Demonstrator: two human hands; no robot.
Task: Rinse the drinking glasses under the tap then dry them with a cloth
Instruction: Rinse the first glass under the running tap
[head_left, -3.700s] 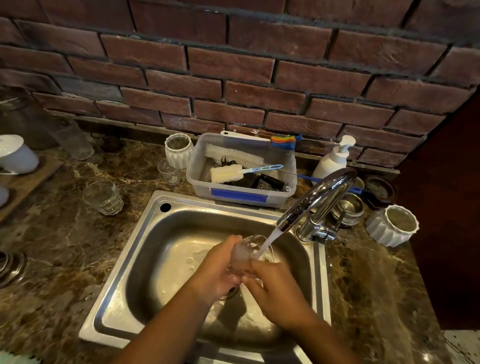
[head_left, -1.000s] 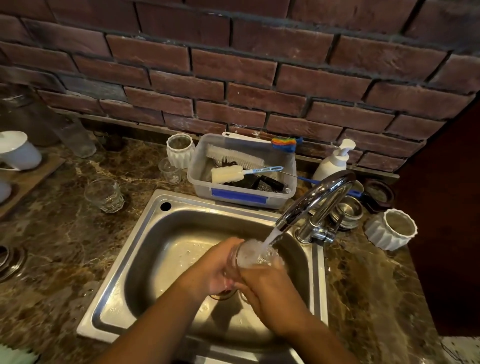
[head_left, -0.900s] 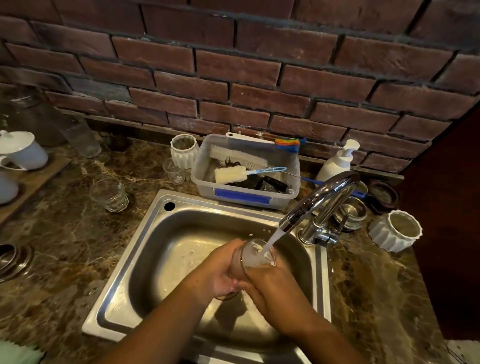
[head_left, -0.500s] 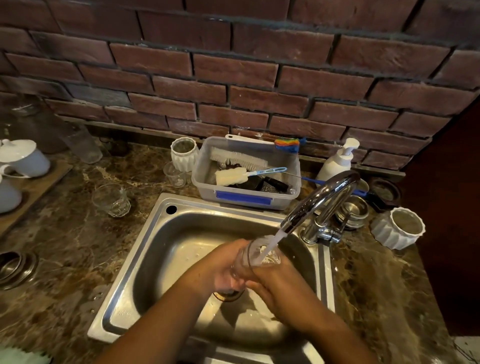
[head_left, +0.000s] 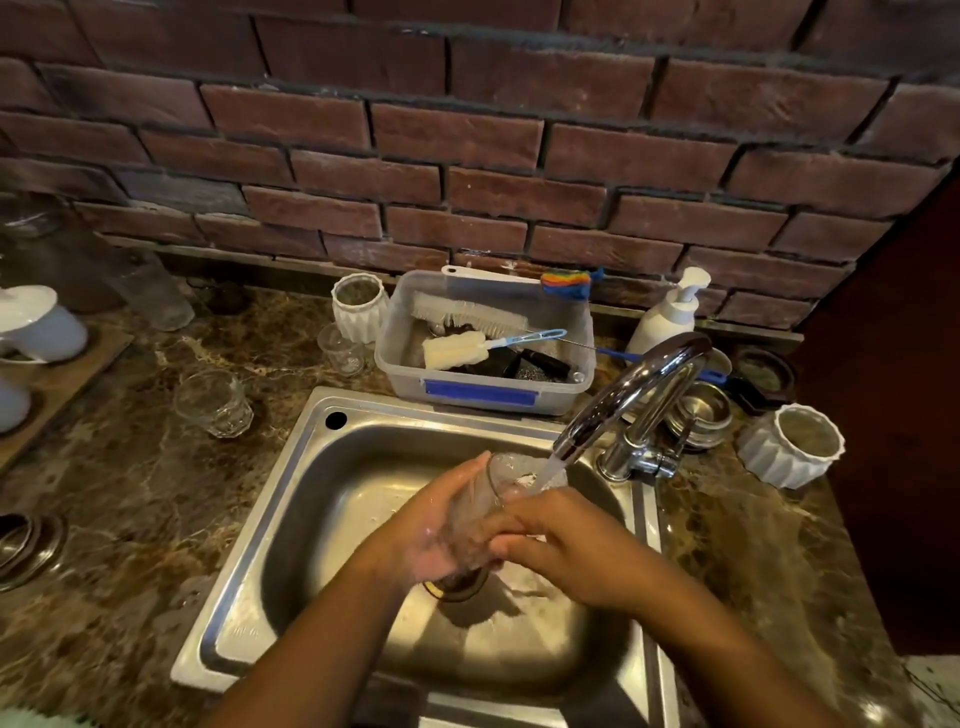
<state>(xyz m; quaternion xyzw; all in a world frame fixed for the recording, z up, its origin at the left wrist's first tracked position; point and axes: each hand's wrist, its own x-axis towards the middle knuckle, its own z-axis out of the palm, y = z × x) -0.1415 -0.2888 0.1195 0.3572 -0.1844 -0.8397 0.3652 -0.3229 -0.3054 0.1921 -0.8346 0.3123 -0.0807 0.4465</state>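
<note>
We held the clear, smooth glass (head_left: 480, 512) under the curved chrome tap (head_left: 631, 395), left hand (head_left: 434, 530) and right hand (head_left: 561, 545) fingers wrapped round it.

left hand (head_left: 428, 532) and right hand (head_left: 569, 545) around a drinking glass (head_left: 493, 480) under the running tap (head_left: 634, 384), over the sink (head_left: 311, 519)

One view is supplied: head-worn, wide-angle. The scene is viewed from above the near edge of the sink (head_left: 291, 499), faced forward and down toward the brick wall (head_left: 467, 135) behind the far edge of the worktop (head_left: 130, 493). Close range: the left hand (head_left: 436, 525) and right hand (head_left: 566, 535) round the drinking glass (head_left: 483, 499) under the tap (head_left: 639, 384) are framed just below centre, forearms entering from the bottom edge. Worktop stretches left and right of the sink are caught at the frame sides, bowed by the lens.
</note>
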